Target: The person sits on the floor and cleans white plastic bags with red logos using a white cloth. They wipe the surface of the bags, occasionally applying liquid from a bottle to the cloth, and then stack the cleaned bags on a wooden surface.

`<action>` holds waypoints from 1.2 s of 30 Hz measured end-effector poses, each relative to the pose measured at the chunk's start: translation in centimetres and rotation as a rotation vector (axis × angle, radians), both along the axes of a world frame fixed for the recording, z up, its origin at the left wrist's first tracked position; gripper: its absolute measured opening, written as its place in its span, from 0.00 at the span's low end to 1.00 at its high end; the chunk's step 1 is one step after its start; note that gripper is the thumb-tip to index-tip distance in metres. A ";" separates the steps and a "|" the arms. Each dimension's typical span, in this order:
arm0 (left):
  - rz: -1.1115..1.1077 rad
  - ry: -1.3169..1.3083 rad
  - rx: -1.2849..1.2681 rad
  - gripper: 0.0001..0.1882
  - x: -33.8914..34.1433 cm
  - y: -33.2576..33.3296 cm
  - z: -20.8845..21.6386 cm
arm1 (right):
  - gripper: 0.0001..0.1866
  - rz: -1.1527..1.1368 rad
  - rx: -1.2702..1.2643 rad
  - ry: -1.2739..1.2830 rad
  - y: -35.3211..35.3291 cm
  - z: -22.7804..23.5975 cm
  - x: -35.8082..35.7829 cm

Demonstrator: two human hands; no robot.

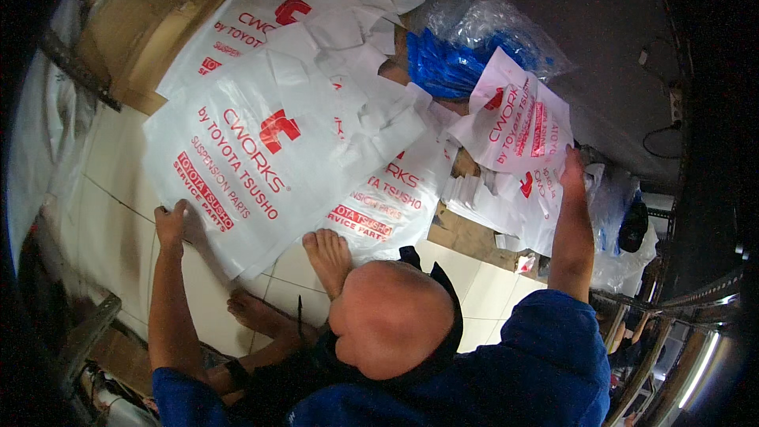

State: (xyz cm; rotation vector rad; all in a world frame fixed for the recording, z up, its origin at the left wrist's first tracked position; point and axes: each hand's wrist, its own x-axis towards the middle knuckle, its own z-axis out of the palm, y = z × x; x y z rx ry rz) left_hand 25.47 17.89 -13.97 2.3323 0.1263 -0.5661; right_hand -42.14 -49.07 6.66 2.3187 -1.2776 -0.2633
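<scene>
With fingers closed, my left hand pinches the lower left edge of a large white plastic bag with red printing. That bag lies spread over a layered pile of similar bags. Out to the right, my right hand grips the right edge of another white printed bag, which is raised and bent. Beneath this one sits a second stack of white bags. My right fingers are partly hidden by the plastic.
My bare foot stands at the near edge of the pile, on pale floor tiles. Blue plastic packs under clear wrap lie beyond. Cardboard stands at the far left, metal racking at the right.
</scene>
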 end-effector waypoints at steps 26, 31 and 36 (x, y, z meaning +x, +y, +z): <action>-0.364 -0.446 -0.502 0.33 -5.2 -17.0 11.5 | 0.26 0.488 0.327 -0.833 7.8 24.5 29.1; -0.593 0.149 -0.837 0.37 -12.8 -29.2 18.4 | 0.26 0.358 0.553 -1.242 8.2 25.6 27.9; -0.297 0.981 -1.286 0.35 -15.9 -35.0 18.9 | 0.26 0.072 0.706 -1.484 8.9 24.9 25.1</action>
